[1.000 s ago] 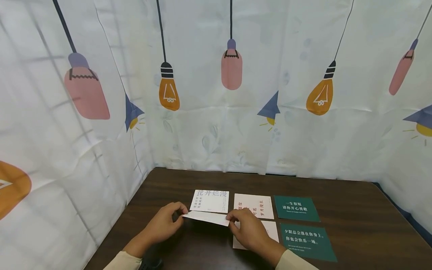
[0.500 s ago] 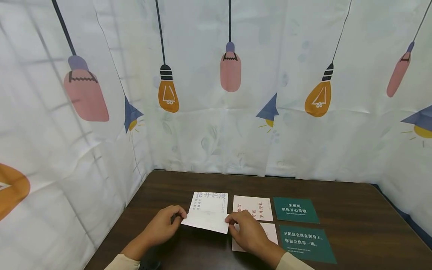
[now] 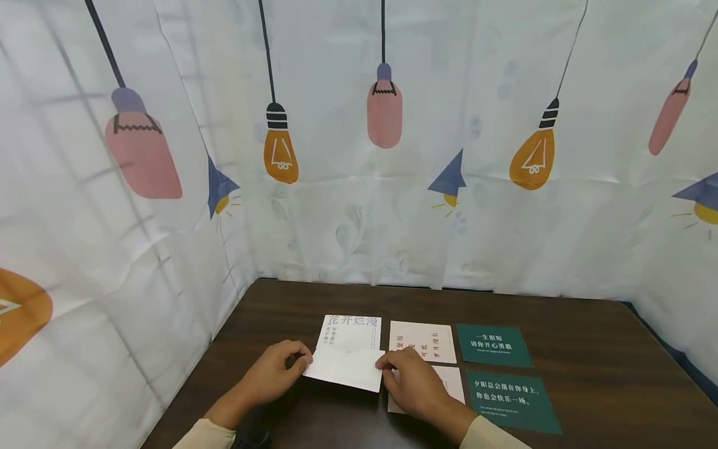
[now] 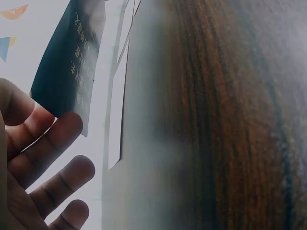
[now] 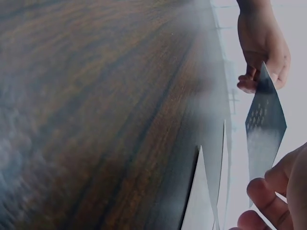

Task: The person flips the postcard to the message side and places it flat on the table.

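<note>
Between my two hands is a card (image 3: 343, 369), its plain white side facing up in the head view. Its underside is dark green with small pale lettering, as the left wrist view shows on the card (image 4: 62, 62). My left hand (image 3: 273, 374) pinches its left corner between thumb and fingers. At the right corner, my right hand (image 3: 416, 383) pinches it the same way. The held card is raised above the table and tilted. Just beyond it lies a white card (image 3: 350, 337) with grey-purple lettering, its near part hidden by the held card.
Right of the hands, two pale pink cards with red lettering lie on the dark wooden table (image 3: 594, 362): a far card (image 3: 444, 340) and a near card (image 3: 451, 380) partly under my right hand. Beyond them are a far green card (image 3: 493, 355) and a near green card (image 3: 513, 399).
The held card has tipped, so its white face, seen as a narrow strip a second ago, now shows much wider. Both hands keep their hold in nearly the same place.
</note>
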### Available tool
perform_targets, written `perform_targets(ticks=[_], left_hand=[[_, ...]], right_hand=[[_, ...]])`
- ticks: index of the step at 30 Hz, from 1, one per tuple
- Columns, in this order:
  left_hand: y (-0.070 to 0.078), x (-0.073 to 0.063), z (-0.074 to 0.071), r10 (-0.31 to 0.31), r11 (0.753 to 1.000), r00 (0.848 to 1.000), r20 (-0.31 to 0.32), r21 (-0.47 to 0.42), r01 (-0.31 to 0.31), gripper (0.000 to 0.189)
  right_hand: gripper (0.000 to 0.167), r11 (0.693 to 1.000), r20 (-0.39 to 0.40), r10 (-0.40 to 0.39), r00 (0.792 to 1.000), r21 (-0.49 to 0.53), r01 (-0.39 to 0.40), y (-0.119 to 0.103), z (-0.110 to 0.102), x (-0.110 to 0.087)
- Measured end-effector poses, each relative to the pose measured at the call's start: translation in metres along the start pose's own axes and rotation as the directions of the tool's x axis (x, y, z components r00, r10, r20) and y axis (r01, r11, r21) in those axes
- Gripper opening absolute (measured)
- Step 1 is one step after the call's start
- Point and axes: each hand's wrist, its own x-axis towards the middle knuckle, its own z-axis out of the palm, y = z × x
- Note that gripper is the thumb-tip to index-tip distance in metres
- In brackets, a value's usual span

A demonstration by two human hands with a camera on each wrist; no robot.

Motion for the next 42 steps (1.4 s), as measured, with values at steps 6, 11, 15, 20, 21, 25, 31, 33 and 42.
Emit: perform_targets(ticks=[6,11,15,20,21,25,31,33,42], left_hand=[[-0.003,-0.001,0.001,0.007,1.000,0.999,0.038,0.016,-0.008,0.008],[-0.004,-0.001,0.002,0.050,0.999,0.998,0.028,0.016,-0.051,0.003],[-0.005,-0.002,0.004,0.064,0.998,0.998,0.028,0.021,-0.064,0.006],[-0.006,-0.001,0.005,0.057,0.998,0.997,0.045,0.026,-0.058,0.007],[-0.006,0.000,0.005,0.054,0.998,0.997,0.047,0.026,-0.055,0.007],[-0.007,-0.001,0.004,0.035,0.999,0.997,0.071,0.035,-0.037,0.005],[-0.009,-0.003,0.004,0.023,0.997,0.995,0.100,0.072,-0.031,0.004],[-0.009,-0.004,0.004,0.034,0.995,0.995,0.094,0.096,-0.043,0.004],[-0.010,-0.005,0.005,0.082,0.975,0.993,0.081,0.202,-0.096,0.006]], right_hand=[[0.016,0.999,0.032,0.012,0.999,0.034,-0.013,0.000,0.000,0.000],[0.010,0.999,0.060,0.017,0.998,0.034,-0.019,0.000,-0.001,0.000],[0.012,1.000,0.080,0.012,0.997,0.017,-0.014,0.000,-0.001,0.000],[0.021,1.000,0.090,0.015,0.996,-0.003,-0.015,-0.001,-0.001,0.000],[0.022,1.000,0.090,0.017,0.996,-0.005,-0.016,-0.001,0.000,0.000],[0.023,1.000,0.085,0.010,0.996,-0.008,-0.009,0.000,0.004,0.000],[0.022,0.999,0.071,-0.017,0.997,-0.026,0.019,0.000,0.011,-0.002],[0.022,0.999,0.075,-0.022,0.997,-0.040,0.025,-0.001,0.013,-0.002],[0.020,0.995,0.084,-0.039,0.996,-0.084,0.046,-0.003,0.014,0.000]])
